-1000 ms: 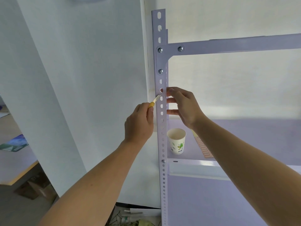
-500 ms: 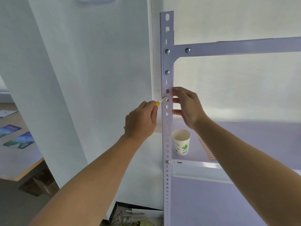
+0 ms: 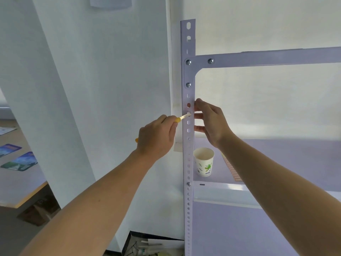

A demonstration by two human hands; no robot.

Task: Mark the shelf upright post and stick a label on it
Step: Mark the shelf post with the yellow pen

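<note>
A: Two printed cards (image 3: 20, 161) are lying on the table (image 3: 18, 185) at the far left, aren't they?

B: Yes, and more of that table is showing than a second ago, when only one card was peeking in. The view is sitting further left now.

A: And the left hand (image 3: 156, 137)?

B: It is curling round a yellow marker (image 3: 181, 117), pinching it near the front, exactly as before. The marker's pale tip is touching the front face of the upright post (image 3: 188, 163), at a hole just below a reddish-looking one. It is staying on the same stretch of post as a second ago.

A: Is the right hand (image 3: 212, 122) doing anything different?

B: No. It is still gripping the post from the right at the height of the tip, with its fingertips tucked behind the post's edge. That hold is not changing across the frames.

A: What is sitting further right?

B: A paper cup (image 3: 203, 161) is standing upright on the shelf board (image 3: 304, 154), just beside the post and below the right wrist. An orange-printed strip (image 3: 230, 170) is lying next to it, partly hidden under the right forearm. I cannot tell whether it is carrying labels. Above, a crossbar (image 3: 267, 58) is running right from the post, bolted to it.
</note>
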